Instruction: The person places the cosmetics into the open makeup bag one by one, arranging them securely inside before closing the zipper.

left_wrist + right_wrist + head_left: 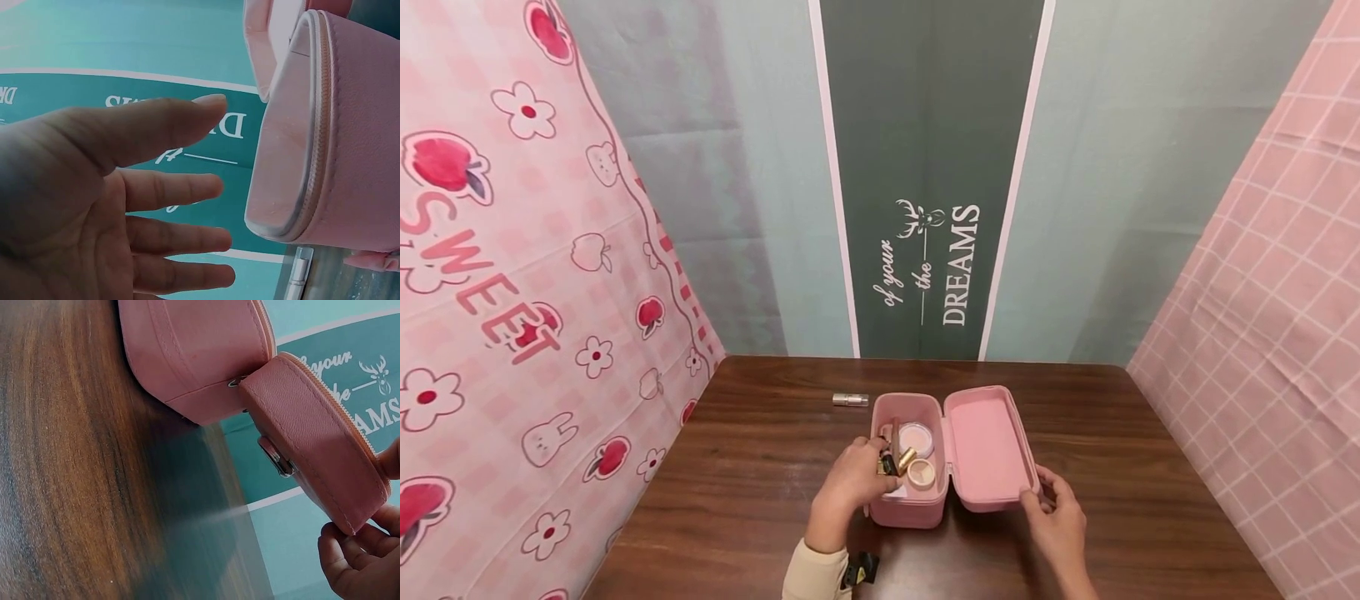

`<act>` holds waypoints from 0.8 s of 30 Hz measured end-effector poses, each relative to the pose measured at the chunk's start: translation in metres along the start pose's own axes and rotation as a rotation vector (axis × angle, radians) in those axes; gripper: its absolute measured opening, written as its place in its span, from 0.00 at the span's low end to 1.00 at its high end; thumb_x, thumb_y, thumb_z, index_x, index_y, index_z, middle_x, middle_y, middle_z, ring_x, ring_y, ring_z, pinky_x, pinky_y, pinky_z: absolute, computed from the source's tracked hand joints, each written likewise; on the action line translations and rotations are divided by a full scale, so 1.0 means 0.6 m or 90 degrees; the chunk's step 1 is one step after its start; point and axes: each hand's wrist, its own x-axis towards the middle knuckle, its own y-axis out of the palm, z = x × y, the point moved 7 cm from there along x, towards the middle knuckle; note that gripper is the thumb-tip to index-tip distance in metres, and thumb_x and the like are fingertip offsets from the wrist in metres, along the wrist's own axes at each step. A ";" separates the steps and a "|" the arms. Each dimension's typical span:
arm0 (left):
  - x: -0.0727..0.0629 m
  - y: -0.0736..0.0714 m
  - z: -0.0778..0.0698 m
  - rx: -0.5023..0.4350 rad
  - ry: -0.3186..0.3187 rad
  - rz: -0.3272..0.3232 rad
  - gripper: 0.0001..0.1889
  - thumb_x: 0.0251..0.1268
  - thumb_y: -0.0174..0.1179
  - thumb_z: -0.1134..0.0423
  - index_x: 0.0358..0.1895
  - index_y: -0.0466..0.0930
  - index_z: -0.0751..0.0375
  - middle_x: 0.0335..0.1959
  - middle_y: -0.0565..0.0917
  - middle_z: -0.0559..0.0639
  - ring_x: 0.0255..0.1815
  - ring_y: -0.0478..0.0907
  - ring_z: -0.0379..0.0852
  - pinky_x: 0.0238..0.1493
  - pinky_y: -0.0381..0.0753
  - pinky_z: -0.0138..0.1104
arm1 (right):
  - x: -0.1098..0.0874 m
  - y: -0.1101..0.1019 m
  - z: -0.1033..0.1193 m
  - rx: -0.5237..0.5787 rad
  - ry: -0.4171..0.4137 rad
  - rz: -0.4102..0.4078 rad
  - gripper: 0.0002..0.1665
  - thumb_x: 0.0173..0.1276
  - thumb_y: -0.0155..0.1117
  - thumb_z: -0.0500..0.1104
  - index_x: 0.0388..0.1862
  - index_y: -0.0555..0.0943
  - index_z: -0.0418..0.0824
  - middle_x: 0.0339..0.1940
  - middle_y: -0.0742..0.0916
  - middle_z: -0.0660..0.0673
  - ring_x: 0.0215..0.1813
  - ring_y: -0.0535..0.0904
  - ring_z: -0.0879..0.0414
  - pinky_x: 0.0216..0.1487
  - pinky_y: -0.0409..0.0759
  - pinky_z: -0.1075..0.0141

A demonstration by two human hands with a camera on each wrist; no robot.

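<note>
A pink zip-up cosmetic case (907, 513) stands on the table with its lid (987, 446) swung out to the right. Inside are a round powder jar (916, 438), a smaller gold-rimmed compact (921, 474), a gold tube (907, 458) and a black item (889, 463). My left hand (854, 473) is at the case's left side, fingertips over the contents in the head view. In the left wrist view that hand (94, 200) has straight, spread fingers and holds nothing. My right hand (1057, 518) pinches the lid's near right corner, thumb on the rim, fingers beneath.
A small silver-and-clear tube (851, 400) lies on the brown wooden table (760, 467), behind and left of the case. Printed cloths hang around the table: a green one (925, 125) at the back and pink ones (1285, 275) at the sides.
</note>
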 end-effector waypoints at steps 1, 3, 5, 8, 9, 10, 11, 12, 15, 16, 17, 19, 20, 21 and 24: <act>0.000 -0.003 0.000 0.000 0.010 -0.014 0.25 0.42 0.72 0.57 0.46 0.79 0.65 0.34 0.76 0.56 0.34 0.76 0.52 0.35 0.75 0.44 | 0.000 0.000 0.001 -0.001 0.000 0.000 0.21 0.54 0.62 0.29 0.50 0.77 0.29 0.44 0.82 0.32 0.41 0.79 0.49 0.33 0.70 0.84; 0.001 -0.010 0.001 0.010 0.034 -0.047 0.25 0.44 0.71 0.57 0.48 0.80 0.63 0.38 0.78 0.57 0.38 0.77 0.53 0.37 0.76 0.45 | 0.001 -0.001 0.002 -0.006 0.000 -0.001 0.21 0.54 0.62 0.29 0.50 0.77 0.29 0.44 0.82 0.33 0.41 0.79 0.51 0.33 0.71 0.83; 0.000 -0.018 0.005 0.024 0.057 -0.085 0.23 0.46 0.71 0.57 0.48 0.80 0.62 0.42 0.79 0.58 0.41 0.78 0.55 0.39 0.76 0.46 | 0.001 -0.001 0.004 -0.011 -0.002 0.002 0.21 0.54 0.62 0.29 0.50 0.77 0.29 0.44 0.82 0.33 0.41 0.79 0.51 0.33 0.71 0.83; 0.000 -0.025 0.019 0.046 0.065 -0.114 0.22 0.47 0.70 0.57 0.48 0.81 0.61 0.45 0.80 0.58 0.44 0.78 0.56 0.41 0.76 0.48 | 0.002 0.000 0.007 -0.014 -0.006 0.009 0.22 0.55 0.62 0.30 0.51 0.77 0.29 0.45 0.82 0.33 0.42 0.79 0.48 0.34 0.70 0.83; 0.000 -0.027 0.024 0.049 0.064 -0.115 0.21 0.48 0.69 0.57 0.47 0.81 0.61 0.45 0.79 0.59 0.44 0.78 0.56 0.41 0.76 0.49 | 0.002 0.000 0.008 -0.016 -0.007 0.011 0.22 0.55 0.62 0.30 0.51 0.77 0.29 0.45 0.82 0.32 0.42 0.79 0.46 0.34 0.70 0.83; -0.001 -0.028 0.030 0.051 0.064 -0.116 0.21 0.48 0.69 0.57 0.46 0.81 0.62 0.45 0.79 0.59 0.44 0.78 0.57 0.41 0.76 0.49 | 0.002 0.001 0.009 -0.017 -0.009 0.013 0.22 0.55 0.62 0.30 0.51 0.76 0.29 0.45 0.82 0.32 0.42 0.79 0.45 0.33 0.70 0.83; -0.001 -0.030 0.035 0.052 0.062 -0.115 0.20 0.48 0.69 0.57 0.46 0.81 0.62 0.45 0.79 0.59 0.44 0.78 0.57 0.42 0.75 0.49 | 0.001 0.001 0.008 -0.020 -0.006 0.015 0.22 0.55 0.62 0.30 0.51 0.76 0.29 0.45 0.82 0.32 0.42 0.79 0.46 0.33 0.70 0.84; -0.001 -0.032 0.040 0.052 0.062 -0.116 0.20 0.48 0.69 0.57 0.46 0.81 0.62 0.45 0.79 0.59 0.44 0.78 0.57 0.42 0.75 0.49 | 0.001 0.001 0.008 -0.020 -0.005 0.014 0.22 0.55 0.62 0.30 0.51 0.76 0.29 0.45 0.82 0.32 0.42 0.79 0.46 0.33 0.70 0.84; 0.000 -0.038 0.052 0.056 0.069 -0.130 0.20 0.48 0.69 0.58 0.45 0.81 0.63 0.44 0.79 0.59 0.43 0.78 0.57 0.41 0.76 0.49 | -0.001 0.000 0.006 -0.022 -0.005 0.009 0.21 0.55 0.62 0.31 0.51 0.77 0.29 0.45 0.82 0.33 0.41 0.79 0.51 0.34 0.70 0.83; 0.001 -0.040 0.056 0.057 0.071 -0.134 0.20 0.47 0.69 0.58 0.45 0.81 0.63 0.44 0.79 0.59 0.42 0.78 0.57 0.41 0.76 0.49 | -0.001 0.000 0.006 -0.020 -0.005 0.007 0.21 0.55 0.62 0.31 0.50 0.77 0.30 0.45 0.82 0.34 0.41 0.78 0.54 0.34 0.70 0.83; 0.002 -0.042 0.060 0.059 0.072 -0.137 0.20 0.47 0.69 0.58 0.45 0.81 0.62 0.44 0.79 0.59 0.42 0.78 0.57 0.41 0.76 0.49 | -0.001 0.000 0.006 -0.018 -0.008 0.004 0.21 0.55 0.62 0.31 0.50 0.77 0.30 0.45 0.82 0.34 0.41 0.78 0.56 0.35 0.71 0.83; 0.005 -0.043 0.067 0.069 0.072 -0.141 0.20 0.47 0.69 0.58 0.45 0.81 0.62 0.45 0.79 0.59 0.42 0.78 0.57 0.41 0.76 0.49 | -0.001 -0.001 0.006 -0.013 -0.014 -0.001 0.21 0.55 0.62 0.31 0.50 0.77 0.30 0.44 0.82 0.35 0.40 0.78 0.60 0.35 0.71 0.83; 0.006 -0.043 0.071 0.072 0.071 -0.141 0.20 0.47 0.69 0.58 0.45 0.81 0.62 0.45 0.79 0.59 0.42 0.78 0.57 0.41 0.76 0.49 | -0.001 -0.001 0.007 -0.012 -0.017 -0.002 0.21 0.54 0.63 0.31 0.50 0.78 0.30 0.44 0.82 0.35 0.40 0.77 0.62 0.35 0.71 0.82; 0.007 -0.043 0.075 0.075 0.070 -0.140 0.20 0.47 0.70 0.58 0.45 0.81 0.62 0.45 0.79 0.60 0.42 0.78 0.58 0.41 0.76 0.49 | -0.001 -0.001 0.006 -0.012 -0.017 -0.001 0.21 0.55 0.63 0.31 0.50 0.77 0.30 0.44 0.82 0.35 0.39 0.77 0.63 0.35 0.72 0.82; 0.012 -0.039 0.089 0.079 0.065 -0.137 0.20 0.47 0.70 0.58 0.45 0.81 0.62 0.45 0.79 0.60 0.42 0.78 0.58 0.41 0.76 0.49 | 0.000 0.002 -0.002 -0.008 -0.032 -0.006 0.21 0.55 0.63 0.32 0.50 0.77 0.30 0.43 0.82 0.35 0.40 0.78 0.60 0.35 0.72 0.82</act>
